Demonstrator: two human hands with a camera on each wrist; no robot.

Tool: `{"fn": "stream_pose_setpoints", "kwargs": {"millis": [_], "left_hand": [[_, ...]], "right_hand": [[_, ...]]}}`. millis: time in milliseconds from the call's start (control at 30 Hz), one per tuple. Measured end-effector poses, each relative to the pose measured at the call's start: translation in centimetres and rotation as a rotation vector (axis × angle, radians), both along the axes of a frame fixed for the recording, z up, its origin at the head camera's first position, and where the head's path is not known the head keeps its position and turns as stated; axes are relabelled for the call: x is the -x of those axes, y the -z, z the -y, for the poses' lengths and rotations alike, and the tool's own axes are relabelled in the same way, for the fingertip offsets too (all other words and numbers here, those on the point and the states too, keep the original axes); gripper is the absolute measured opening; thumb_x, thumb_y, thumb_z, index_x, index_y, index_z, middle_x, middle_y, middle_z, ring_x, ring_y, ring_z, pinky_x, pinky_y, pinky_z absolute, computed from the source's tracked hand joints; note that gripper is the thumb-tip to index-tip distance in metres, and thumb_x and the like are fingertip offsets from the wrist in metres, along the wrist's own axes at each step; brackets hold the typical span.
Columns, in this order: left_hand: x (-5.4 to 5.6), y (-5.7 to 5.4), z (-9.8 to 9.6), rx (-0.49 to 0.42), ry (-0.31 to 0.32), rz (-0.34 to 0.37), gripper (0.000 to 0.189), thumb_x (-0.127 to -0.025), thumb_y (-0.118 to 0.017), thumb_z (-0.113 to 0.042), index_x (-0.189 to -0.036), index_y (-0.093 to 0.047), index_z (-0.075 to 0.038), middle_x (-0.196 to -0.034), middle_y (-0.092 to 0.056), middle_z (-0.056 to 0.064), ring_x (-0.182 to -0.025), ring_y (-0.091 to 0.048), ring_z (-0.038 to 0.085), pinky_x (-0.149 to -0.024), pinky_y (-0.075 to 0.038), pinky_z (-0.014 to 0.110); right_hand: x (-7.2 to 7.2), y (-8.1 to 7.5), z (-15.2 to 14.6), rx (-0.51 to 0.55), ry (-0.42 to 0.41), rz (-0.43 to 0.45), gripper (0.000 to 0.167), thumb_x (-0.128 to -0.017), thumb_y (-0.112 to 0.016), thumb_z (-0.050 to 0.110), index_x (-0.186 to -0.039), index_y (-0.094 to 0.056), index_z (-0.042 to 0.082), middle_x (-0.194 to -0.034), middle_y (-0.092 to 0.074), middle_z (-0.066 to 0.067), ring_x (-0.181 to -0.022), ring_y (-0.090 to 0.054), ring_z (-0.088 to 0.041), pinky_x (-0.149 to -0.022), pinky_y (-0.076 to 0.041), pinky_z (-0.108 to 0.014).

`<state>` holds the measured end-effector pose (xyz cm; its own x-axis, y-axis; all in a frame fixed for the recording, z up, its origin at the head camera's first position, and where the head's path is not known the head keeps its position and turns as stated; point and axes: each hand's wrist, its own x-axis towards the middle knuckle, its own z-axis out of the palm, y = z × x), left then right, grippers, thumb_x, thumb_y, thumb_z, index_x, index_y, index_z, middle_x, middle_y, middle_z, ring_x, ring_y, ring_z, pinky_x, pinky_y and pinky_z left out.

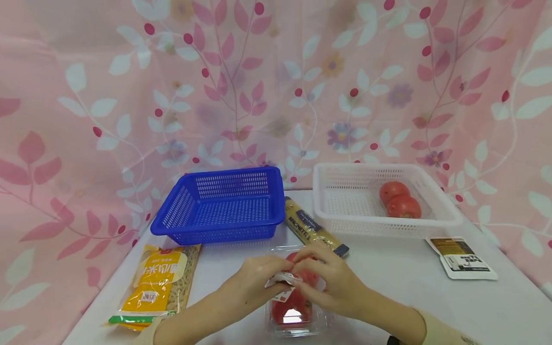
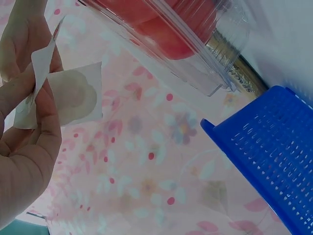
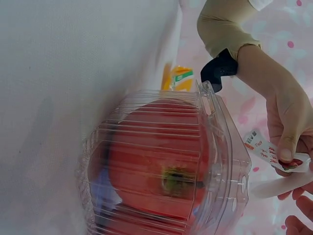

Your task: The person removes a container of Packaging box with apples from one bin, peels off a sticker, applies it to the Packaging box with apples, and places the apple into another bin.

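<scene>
A clear plastic box with tomatoes inside lies on the table below both hands. Above it, my left hand pinches a folded white label between thumb and fingers; red print on the label shows in the right wrist view. Curled around the label's other side, the fingers of my right hand pinch it near the left fingertips. In the right wrist view a few right-hand fingers show at the lower right edge. The box lid appears closed.
Behind stand a blue basket and a white basket holding two tomatoes. A spaghetti pack lies between them. To the left is a yellow bag; to the right, a small pouch.
</scene>
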<state>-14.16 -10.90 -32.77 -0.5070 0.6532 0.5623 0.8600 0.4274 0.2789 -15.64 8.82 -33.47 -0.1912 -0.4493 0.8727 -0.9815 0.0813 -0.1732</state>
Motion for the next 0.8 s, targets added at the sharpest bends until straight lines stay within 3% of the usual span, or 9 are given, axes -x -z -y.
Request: {"fn": "stream_pose_setpoints", "kwargs": {"millis": [200,533,667,800], "left_hand": [[-0.3,0.0,0.3,-0.025,0.056,-0.029,0.034,-0.071,-0.076,-0.001,-0.102,-0.064,-0.006,-0.094,-0.067,0.002,-0.085,-0.062,0.006,-0.075,-0.045,0.010],[-0.6,0.0,0.7,-0.045,0.064,0.012,0.045,-0.070,-0.078,-0.004,-0.111,-0.062,-0.006,-0.104,-0.064,0.005,-0.090,-0.061,0.010,-0.076,-0.046,0.011],[-0.7,0.2,0.8,-0.067,0.033,0.003,0.049,-0.069,-0.078,-0.005,-0.115,-0.060,-0.006,-0.113,-0.060,0.006,-0.084,-0.058,0.008,-0.071,-0.045,0.009],[-0.9,0.3,1.1,-0.082,-0.036,0.014,0.059,-0.069,-0.078,-0.003,-0.123,-0.055,-0.009,-0.121,-0.054,0.008,-0.070,-0.052,0.003,-0.062,-0.043,0.007]], "right_hand": [[-0.7,-1.0,-0.1,0.005,-0.043,0.087,0.005,-0.080,-0.068,0.006,-0.082,-0.063,0.007,-0.093,-0.058,-0.006,-0.085,-0.053,-0.020,-0.073,-0.043,-0.021],[1.4,2.1,-0.7,0.022,-0.029,0.112,0.002,-0.084,-0.065,0.012,-0.083,-0.064,0.011,-0.100,-0.057,-0.005,-0.089,-0.054,-0.019,-0.074,-0.045,-0.020],[1.5,2.2,-1.0,0.043,0.005,0.117,0.003,-0.083,-0.066,0.013,-0.082,-0.064,0.013,-0.098,-0.058,-0.005,-0.089,-0.055,-0.019,-0.075,-0.045,-0.020],[1.6,2.0,-1.4,0.063,0.043,0.138,0.004,-0.084,-0.066,0.015,-0.081,-0.064,0.012,-0.095,-0.059,-0.007,-0.087,-0.055,-0.019,-0.076,-0.046,-0.020]]}}
